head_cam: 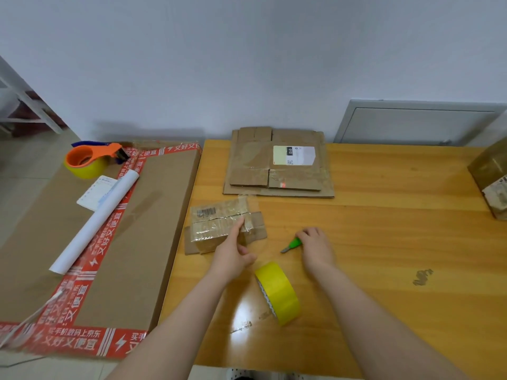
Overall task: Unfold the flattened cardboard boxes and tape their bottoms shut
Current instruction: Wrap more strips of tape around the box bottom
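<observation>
A small cardboard box (216, 227), wrapped in shiny clear tape with a barcode label, stands on the wooden table (384, 242) near its left edge. My left hand (233, 253) touches its right side with straight fingers; a strip of clear tape runs from the box toward that hand. My right hand (315, 246) grips a green utility knife (292, 245) lying on the table, blade pointing left. A yellow tape roll (278, 292) stands on edge in front of my hands. Two flattened cardboard boxes (277, 163) lie stacked at the table's back.
A large flat carton (153, 215) with red printed tape lies left of the table, carrying an orange tape dispenser (87, 160), a white paper roll (96, 220) and a slip. Another taped box (491, 174) sits at the table's right edge.
</observation>
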